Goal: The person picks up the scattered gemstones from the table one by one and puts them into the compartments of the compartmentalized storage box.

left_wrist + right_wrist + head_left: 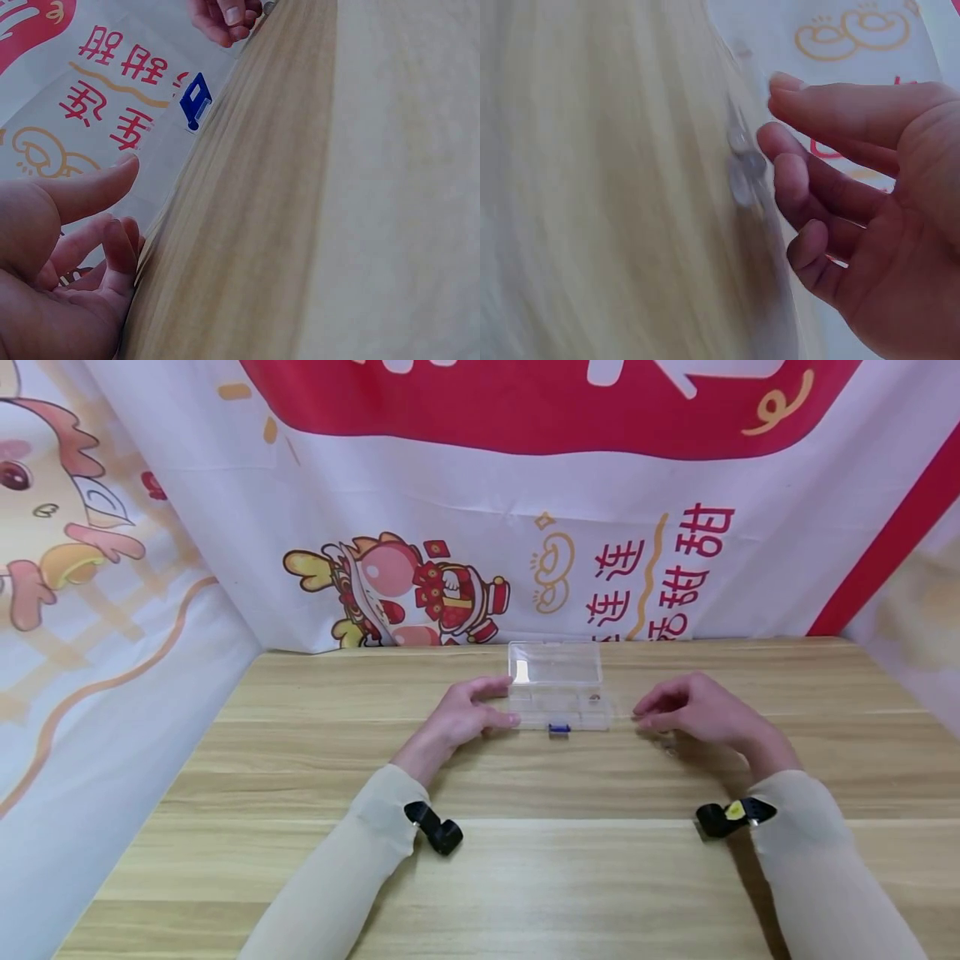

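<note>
A clear plastic compartment box [532,714] lies at the back of the table, its transparent lid [558,664] raised behind it. A blue latch [558,728] shows at its front edge. My left hand [472,710] grips the box's left end, thumb at the front corner and fingers farther back. To the right of the box, my right hand [693,710] hovers low with thumb and index fingertips together; I cannot tell whether they pinch something small. Small clear rounded pieces [742,176] lie on the table beneath the right hand.
A small brownish item [595,697] sits in a right-hand compartment of the box. The wooden table [570,877] meets a printed cloth backdrop [450,485] just behind the lid, and another cloth hangs on the left. Each wrist wears a black camera strap.
</note>
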Available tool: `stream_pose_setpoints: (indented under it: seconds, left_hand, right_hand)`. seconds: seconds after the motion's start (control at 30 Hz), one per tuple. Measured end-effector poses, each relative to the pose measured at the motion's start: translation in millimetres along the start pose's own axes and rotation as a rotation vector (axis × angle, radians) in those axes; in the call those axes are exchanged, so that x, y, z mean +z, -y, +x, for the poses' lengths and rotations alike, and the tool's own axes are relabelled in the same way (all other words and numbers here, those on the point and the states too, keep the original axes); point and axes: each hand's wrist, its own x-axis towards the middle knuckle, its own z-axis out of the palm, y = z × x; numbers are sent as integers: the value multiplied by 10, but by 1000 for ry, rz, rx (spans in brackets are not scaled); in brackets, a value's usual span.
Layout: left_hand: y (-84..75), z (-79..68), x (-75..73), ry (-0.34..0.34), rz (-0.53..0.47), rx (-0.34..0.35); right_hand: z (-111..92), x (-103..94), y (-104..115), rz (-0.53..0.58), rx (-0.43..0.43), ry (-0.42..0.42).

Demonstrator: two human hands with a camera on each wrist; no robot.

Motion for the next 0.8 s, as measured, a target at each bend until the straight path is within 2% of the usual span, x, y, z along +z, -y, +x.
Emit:
stream_pose_setpoints:
  seconds: [0.33,0.8]
  left_hand:
    - [13,-6,4,-4,-3,11]
    - [8,-2,5,-8,8,3]
  right_hand:
    - [-97,-109,-139,-22,27,62]
    - [-153,-190,-237,86,60,156]
